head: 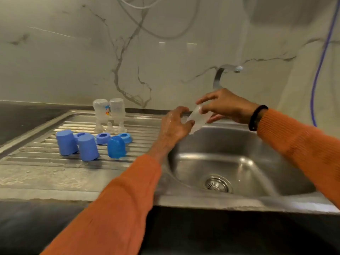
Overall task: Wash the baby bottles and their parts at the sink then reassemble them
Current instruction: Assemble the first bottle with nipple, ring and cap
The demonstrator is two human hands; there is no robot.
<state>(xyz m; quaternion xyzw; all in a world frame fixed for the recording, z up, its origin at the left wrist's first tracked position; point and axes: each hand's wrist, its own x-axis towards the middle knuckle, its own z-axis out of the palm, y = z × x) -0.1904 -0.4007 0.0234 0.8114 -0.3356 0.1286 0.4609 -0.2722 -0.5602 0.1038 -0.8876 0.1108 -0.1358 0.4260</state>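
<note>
A clear baby bottle point(197, 119) is tilted over the back left corner of the sink point(257, 173). My left hand point(174, 124) grips its lower end and my right hand point(226, 105) pinches its upper end. On the ribbed drainboard point(36, 144) two clear bottles point(109, 110) stand upside down at the back. Three clear teats point(110, 127) sit in front of them. Closer to me stand three blue caps point(88, 147) and several blue collar rings point(103, 138).
The steel tap point(220, 74) rises behind my right hand, with no water visibly running. The sink drain point(217, 184) lies in the basin floor. A blue hose point(320, 67) hangs down the marble wall at the right. A dark counter edge runs along the front.
</note>
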